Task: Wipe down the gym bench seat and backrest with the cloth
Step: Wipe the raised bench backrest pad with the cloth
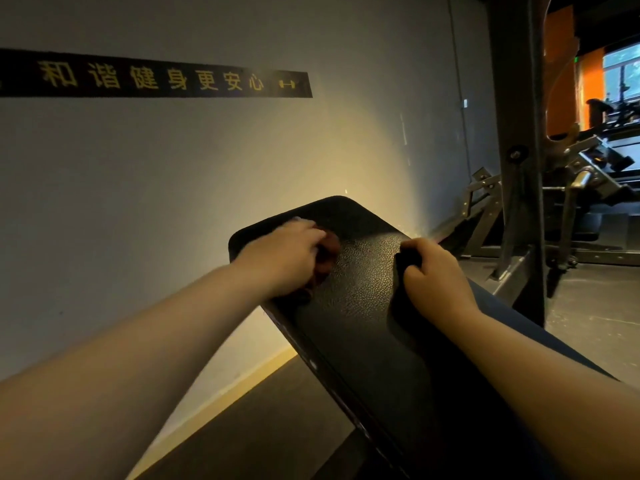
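The black padded backrest of the gym bench rises away from me toward the wall. My left hand lies on its upper left part, fingers curled over a reddish-brown cloth that shows only at the fingertips and under the palm. My right hand grips the pad's right edge near the top, fingers hooked over the side. The seat is out of sight below the frame.
A grey wall with a black banner stands close behind the bench. A dark steel upright and other gym machines fill the right. Dark floor lies to the left of the bench.
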Tool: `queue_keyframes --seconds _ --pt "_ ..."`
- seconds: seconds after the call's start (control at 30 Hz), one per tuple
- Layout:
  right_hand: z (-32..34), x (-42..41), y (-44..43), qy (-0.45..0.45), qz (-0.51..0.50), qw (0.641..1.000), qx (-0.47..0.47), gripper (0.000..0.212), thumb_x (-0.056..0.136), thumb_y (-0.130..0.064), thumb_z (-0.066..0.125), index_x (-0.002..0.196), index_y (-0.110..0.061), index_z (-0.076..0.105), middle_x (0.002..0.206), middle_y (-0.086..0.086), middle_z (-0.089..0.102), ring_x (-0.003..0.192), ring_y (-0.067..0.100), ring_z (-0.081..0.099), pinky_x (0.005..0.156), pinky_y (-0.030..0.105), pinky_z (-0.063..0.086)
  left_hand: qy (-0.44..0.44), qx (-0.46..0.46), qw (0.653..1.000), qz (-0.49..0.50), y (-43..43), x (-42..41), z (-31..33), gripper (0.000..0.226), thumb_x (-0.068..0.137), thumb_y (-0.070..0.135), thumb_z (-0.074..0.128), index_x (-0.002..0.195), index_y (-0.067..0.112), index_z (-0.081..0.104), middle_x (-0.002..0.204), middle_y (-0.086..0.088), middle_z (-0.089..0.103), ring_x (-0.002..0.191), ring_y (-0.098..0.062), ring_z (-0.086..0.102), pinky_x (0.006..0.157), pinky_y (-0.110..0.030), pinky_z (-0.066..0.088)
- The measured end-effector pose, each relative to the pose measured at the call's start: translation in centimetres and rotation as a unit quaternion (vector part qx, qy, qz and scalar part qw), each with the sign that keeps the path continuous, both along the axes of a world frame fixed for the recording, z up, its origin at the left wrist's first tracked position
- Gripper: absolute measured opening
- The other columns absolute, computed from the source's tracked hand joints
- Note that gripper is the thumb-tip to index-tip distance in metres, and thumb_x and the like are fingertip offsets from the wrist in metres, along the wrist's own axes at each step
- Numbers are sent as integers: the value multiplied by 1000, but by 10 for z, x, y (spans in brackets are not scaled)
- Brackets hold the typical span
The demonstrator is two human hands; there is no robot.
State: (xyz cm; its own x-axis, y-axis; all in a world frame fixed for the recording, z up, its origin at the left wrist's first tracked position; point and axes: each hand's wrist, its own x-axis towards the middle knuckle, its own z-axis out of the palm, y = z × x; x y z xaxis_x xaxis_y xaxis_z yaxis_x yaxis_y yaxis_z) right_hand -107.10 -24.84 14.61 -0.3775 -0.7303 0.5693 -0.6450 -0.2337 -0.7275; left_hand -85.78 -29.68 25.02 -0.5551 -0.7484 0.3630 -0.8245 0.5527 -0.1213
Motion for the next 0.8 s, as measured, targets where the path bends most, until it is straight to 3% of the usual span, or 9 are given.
queue_keyframes --seconds 0.1,0.17,0.23,0.37,0.43,0.5,0.57,0.67,0.8 --pt "0 0 -3 12 -6 1000 -8 38 96 -13 50 134 -15 57 129 6 61 118 21 54 97 39 47 84 -51 991 86 -16 36 7 41 104 23 36 142 27 51 152 -1 39 140 -26 33 116 -40 31" --pt "0 0 -4 14 -9 1000 -12 37 97 -16 51 133 -14 57 128 7 62 117 21 55 96 38 46 96 -74 989 86 -1 25 -11 41 101 24 40 140 26 53 154 -3 37 143 -28 28 119 -41 26" --pt "-1 1 -5 16 -11 1000 -12 37 97 -17 51 133 -13 57 128 8 62 116 21 56 94 37 46 98 -78 991 42 29 2 -35 45 100 25 43 145 24 49 159 -2 31 149 -28 19 123 -40 16" --pt "1 5 -2 37 -7 999 0 38 97 -19 53 134 -13 55 129 10 60 117 24 56 96 42 50 18 -41 993 -111 92 -18 -72 48 105 26 37 153 25 40 164 5 25 153 -19 11 112 -17 -8" --pt "2 8 0 56 -2 998 3 37 97 -17 52 133 -11 55 129 12 60 118 25 55 98 41 47 11 -36 991 -131 86 -3 -65 47 105 27 34 151 27 43 162 6 30 151 -17 17 120 -23 5" --pt "1 9 3 77 10 997 17 36 99 -15 49 134 -10 54 131 13 58 120 26 52 99 37 42 60 -27 995 -72 61 13 -46 45 105 24 36 149 28 46 160 6 33 149 -17 22 121 -34 19" --pt "-5 9 10 105 36 993 39 39 100 -15 45 139 -10 49 139 13 53 128 25 46 104 35 36 121 -33 992 19 38 27 -30 44 104 21 37 146 26 48 160 3 33 149 -21 24 121 -39 22" --pt "-17 6 27 144 59 986 63 46 104 -21 43 149 -16 39 156 6 39 142 20 34 115 33 26 153 -53 983 85 35 18 -36 46 104 20 38 149 23 44 163 -1 26 153 -25 12 124 -45 13" --pt "-25 5 48 140 104 981 81 48 105 -40 42 152 -29 35 160 -5 32 147 14 28 121 37 21 108 -56 993 2 77 -20 -74 50 100 24 37 150 19 40 163 -4 25 153 -27 9 124 -39 0"
